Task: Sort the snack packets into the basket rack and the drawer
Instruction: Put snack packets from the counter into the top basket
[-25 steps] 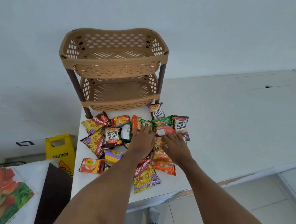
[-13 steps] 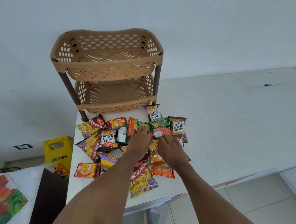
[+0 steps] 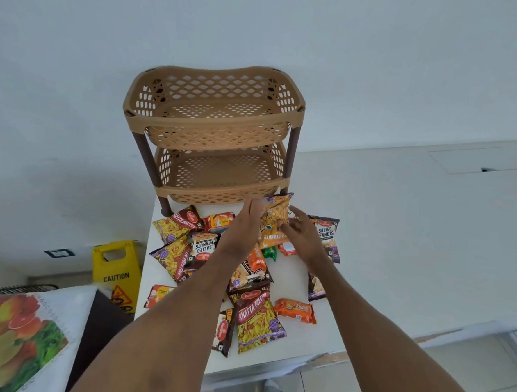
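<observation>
A tan two-tier basket rack (image 3: pixel 213 126) with dark brown legs stands at the back of a small white table (image 3: pixel 290 346); both baskets hold nothing. Several snack packets lie spread in front of it, among them Salted Peanuts (image 3: pixel 326 233), Khatta Meetha (image 3: pixel 258 323) and an orange biscuit pack (image 3: pixel 295 311). My right hand (image 3: pixel 304 236) pinches a yellow-orange snack packet (image 3: pixel 275 216), raised upright just before the lower basket's front right corner. My left hand (image 3: pixel 244 228) reaches alongside with straight fingers that touch the packet's left edge. No drawer is in view.
A yellow caution sign (image 3: pixel 116 273) stands on the floor left of the table. A dark box with a fruit-print cover (image 3: pixel 16 332) fills the lower left corner. The table's front edge runs below my forearms, with tiled floor (image 3: pixel 421 384) beyond it.
Both hands left the flat pile and moved toward the rack. The right hand lifted the yellow-orange packet off the table. The camera view shifted, so the rack now sits further right.
</observation>
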`<control>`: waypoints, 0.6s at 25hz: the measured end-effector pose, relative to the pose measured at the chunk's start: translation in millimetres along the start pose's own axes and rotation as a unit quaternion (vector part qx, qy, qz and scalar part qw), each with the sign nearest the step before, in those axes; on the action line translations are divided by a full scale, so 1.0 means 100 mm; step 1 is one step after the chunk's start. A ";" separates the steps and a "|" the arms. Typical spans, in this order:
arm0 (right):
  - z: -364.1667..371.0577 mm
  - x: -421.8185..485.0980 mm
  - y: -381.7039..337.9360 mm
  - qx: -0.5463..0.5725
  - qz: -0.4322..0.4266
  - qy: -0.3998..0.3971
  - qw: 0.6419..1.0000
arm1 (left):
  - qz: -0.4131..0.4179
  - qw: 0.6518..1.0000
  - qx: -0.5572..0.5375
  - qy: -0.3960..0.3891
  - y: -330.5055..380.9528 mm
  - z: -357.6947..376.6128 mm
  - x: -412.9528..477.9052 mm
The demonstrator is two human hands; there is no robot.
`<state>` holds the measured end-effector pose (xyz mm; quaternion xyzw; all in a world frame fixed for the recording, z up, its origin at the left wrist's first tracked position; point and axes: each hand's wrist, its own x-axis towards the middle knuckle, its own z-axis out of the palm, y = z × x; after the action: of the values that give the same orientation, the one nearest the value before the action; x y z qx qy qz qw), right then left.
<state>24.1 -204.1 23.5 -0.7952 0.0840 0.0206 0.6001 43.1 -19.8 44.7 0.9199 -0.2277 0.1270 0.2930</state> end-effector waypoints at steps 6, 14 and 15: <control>0.02 0.20 -0.21 0.087 -0.002 -0.051 0.995 | -0.241 0.918 -0.315 -0.009 -0.04 -0.04 0.14; -0.33 0.36 -0.08 -0.273 -0.058 -0.146 0.949 | -0.329 0.854 -0.400 0.041 -0.28 0.03 0.16; -0.41 0.38 -0.04 -0.389 -0.075 -0.172 0.902 | -0.335 0.848 -0.408 0.047 -0.30 0.01 0.16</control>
<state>59.2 -246.6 33.7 -0.9534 -0.0949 0.1430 0.2483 72.1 -4.1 35.9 0.7310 0.0767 -0.0401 0.6769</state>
